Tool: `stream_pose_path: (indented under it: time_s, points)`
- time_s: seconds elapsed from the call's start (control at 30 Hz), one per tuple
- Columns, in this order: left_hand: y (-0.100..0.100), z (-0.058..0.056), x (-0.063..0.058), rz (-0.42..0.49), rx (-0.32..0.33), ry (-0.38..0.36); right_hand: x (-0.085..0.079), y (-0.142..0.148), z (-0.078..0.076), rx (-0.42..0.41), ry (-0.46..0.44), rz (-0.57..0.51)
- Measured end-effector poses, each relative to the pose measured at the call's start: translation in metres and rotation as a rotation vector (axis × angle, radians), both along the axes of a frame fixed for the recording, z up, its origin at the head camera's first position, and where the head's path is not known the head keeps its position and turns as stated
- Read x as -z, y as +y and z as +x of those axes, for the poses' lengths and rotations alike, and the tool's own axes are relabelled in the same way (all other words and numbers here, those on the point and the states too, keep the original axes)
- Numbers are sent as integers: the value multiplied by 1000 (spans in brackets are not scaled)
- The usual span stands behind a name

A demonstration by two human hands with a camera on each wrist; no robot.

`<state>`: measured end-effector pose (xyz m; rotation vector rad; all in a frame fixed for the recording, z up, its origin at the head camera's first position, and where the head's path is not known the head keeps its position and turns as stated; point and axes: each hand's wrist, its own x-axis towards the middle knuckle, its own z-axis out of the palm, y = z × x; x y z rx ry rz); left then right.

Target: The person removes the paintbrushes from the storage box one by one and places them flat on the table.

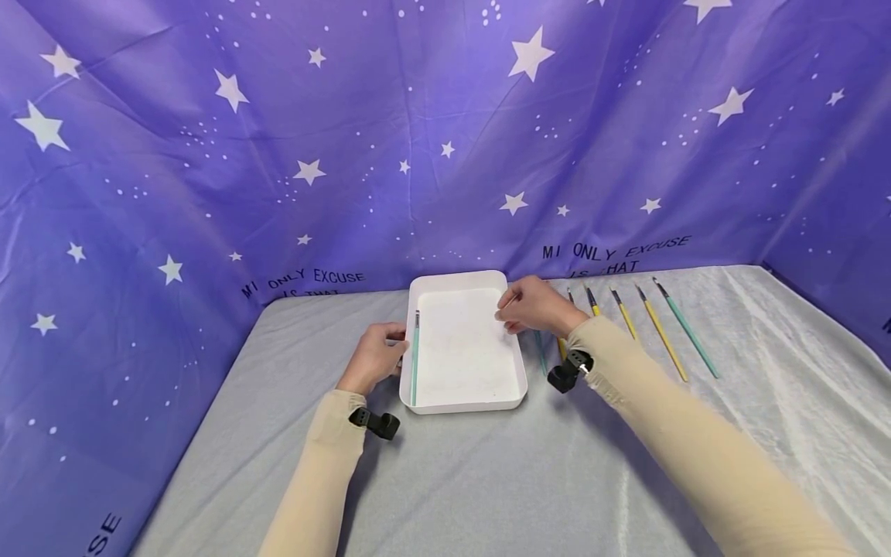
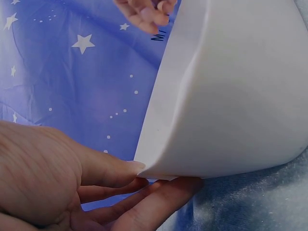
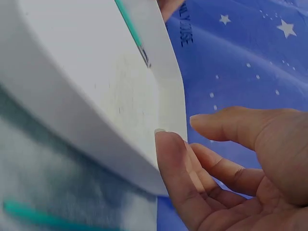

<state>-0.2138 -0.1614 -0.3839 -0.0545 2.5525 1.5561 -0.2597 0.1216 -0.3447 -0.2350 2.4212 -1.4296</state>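
A white rectangular tray (image 1: 468, 352) lies on the grey cloth. Along its inner left side rests a teal-handled paintbrush (image 1: 414, 362), bristles toward the far end. My left hand (image 1: 376, 357) grips the left wall of the tray; in the left wrist view the thumb is on the rim and fingers reach under the edge. At the far right part of the tray is my right hand (image 1: 534, 304), its fingers right at the rim. In the right wrist view its thumb (image 3: 224, 126) stands apart from the fingers, with nothing between them.
Right of the tray, several yellow paintbrushes (image 1: 661, 331) lie side by side on the cloth. A teal paintbrush (image 1: 685, 328) is the outermost; another teal one (image 1: 541, 354) lies beside the tray, partly under my right hand. A purple star-patterned curtain (image 1: 418, 139) hangs behind.
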Motion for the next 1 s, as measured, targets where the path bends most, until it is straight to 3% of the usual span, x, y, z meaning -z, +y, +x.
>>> stream_pose_path:
  time_s: [0.37,0.77,1.0]
  points:
    - [-2,0,0,-17,-1,-2,4,-51,-1,-47,18,113]
    - [-3,-1,2,9,19,7,19,-106,7,-102,-5,168]
    - [-2,-3,2,7,32,-3,25,-125,13,-102,-20,143]
